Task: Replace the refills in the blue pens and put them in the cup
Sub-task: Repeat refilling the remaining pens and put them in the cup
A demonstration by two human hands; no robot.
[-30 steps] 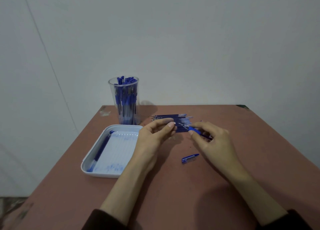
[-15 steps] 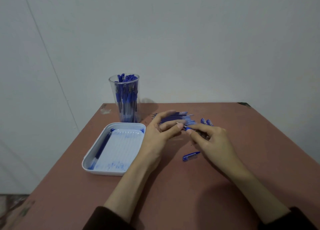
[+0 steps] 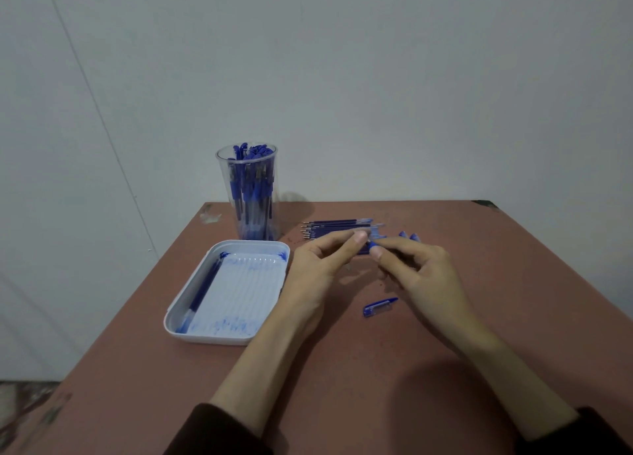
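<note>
My left hand (image 3: pixel 323 266) and my right hand (image 3: pixel 423 273) meet over the table's middle, both pinching a blue pen (image 3: pixel 368 247) that is mostly hidden by the fingers. Behind them lies a row of blue refills (image 3: pixel 337 226). A clear cup (image 3: pixel 251 194) full of blue pens stands at the back left. A blue pen cap (image 3: pixel 380 306) lies on the table below my right hand. Small blue pieces (image 3: pixel 411 237) lie past my right fingers.
A white tray (image 3: pixel 274 293) with ink smears sits left of my hands and holds one blue pen (image 3: pixel 203 288) along its left side. The reddish table (image 3: pixel 342 369) ends at a pale wall behind and drops off at the left.
My hands have drawn together, so the fingertips now meet on the pen. The cap, tray and cup have not moved.
</note>
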